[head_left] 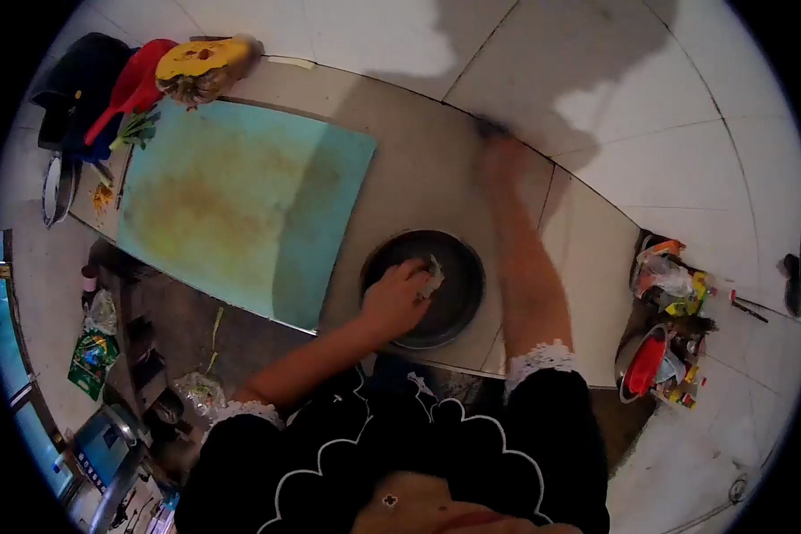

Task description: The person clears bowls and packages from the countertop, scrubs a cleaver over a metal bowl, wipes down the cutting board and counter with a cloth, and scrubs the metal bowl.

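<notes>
A round dark pan (473,307) sits near the counter's front edge. Inside its rim is my left hand (396,301), fingers curled around a pale, crumpled piece of something (432,278), perhaps a cloth or scrubber; its kind is unclear. My right arm stretches past the pan towards the back of the counter. There my right hand (502,158) is smeared by motion, close to the tiled wall. By its fingertips is a small dark object (488,127), too blurred to name; whether the hand grips it cannot be seen.
A large stained light-green board (240,196) covers the counter's left side. Behind it lie a cut pumpkin (200,71), a red plastic item (142,80) and green stalks (136,130). On the right stand a bowl with something red (643,365) and several packets (672,280).
</notes>
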Available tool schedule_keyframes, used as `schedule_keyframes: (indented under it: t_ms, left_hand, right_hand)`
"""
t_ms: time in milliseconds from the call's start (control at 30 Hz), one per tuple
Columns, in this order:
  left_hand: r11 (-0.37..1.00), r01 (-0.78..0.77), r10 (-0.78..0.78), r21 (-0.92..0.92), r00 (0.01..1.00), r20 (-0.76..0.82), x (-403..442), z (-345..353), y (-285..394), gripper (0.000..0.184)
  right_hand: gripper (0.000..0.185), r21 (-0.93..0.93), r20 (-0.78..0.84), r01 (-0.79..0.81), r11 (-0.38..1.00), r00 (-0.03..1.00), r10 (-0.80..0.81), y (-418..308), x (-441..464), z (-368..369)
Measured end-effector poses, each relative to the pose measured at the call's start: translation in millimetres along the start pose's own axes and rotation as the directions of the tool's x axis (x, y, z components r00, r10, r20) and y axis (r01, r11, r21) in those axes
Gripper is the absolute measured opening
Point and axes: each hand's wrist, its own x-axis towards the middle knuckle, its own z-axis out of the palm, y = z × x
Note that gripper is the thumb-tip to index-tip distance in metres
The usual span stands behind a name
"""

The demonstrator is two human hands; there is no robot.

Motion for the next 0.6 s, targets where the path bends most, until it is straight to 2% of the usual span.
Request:
schedule_keyframes:
  t_ms: [100, 200, 267, 333, 433, 500, 567, 600]
  left_hand:
    - [0.999, -0.006, 0.007, 0.034, 1.000, -0.021, -1.6, -1.0, 2.5, 0.037]
    - [0.998, 0.057, -0.057, -0.023, 0.998, -0.015, -4.9, -12.2, 10.4, 0.038]
    - [0.990, 0.055, -0.057, -0.133, 0.998, -0.013, -7.7, -12.4, 5.8, 0.037]
    - [0.982, 0.042, -0.053, -0.182, 0.997, -0.055, -8.0, -14.8, 5.3, 0.037]
    - [0.992, -0.020, 0.004, -0.128, 0.992, -0.127, -15.1, -17.1, 11.3, 0.037]
    - [0.993, -0.114, 0.107, -0.030, 0.980, -0.166, -14.2, -16.7, 9.6, 0.035]
    - [0.987, -0.142, 0.128, -0.077, 0.978, -0.162, -15.2, -22.6, 12.7, 0.034]
    - [0.982, -0.161, 0.144, -0.103, 0.977, -0.156, -15.1, -25.4, 13.7, 0.033]
  right_hand:
    - [0.025, -0.273, 0.139, 0.046, 0.961, 0.990, -0.008, -50.8, 17.2, 75.2]
    - [0.022, -0.253, -0.050, -0.074, 0.965, 0.997, 0.063, -35.8, -11.4, 19.1]
    - [0.022, -0.038, -0.173, -0.100, 0.994, 0.981, 0.092, 41.5, -25.7, 1.2]
    - [0.027, -0.195, -0.185, -0.337, 0.921, 0.935, 0.303, 77.3, -32.3, -3.4]
    - [0.022, -0.010, -0.236, -0.097, 0.995, 0.967, 0.092, 49.5, -23.4, 20.5]
    - [0.022, 0.093, 0.000, -0.067, 0.993, 0.998, 0.067, 2.8, -17.7, 29.8]
    - [0.018, 0.345, -0.086, -0.136, 0.929, 0.981, 0.175, -36.4, -37.5, 18.1]
    - [0.018, 0.372, -0.154, -0.094, 0.924, 0.975, 0.161, -36.4, -52.0, 5.1]
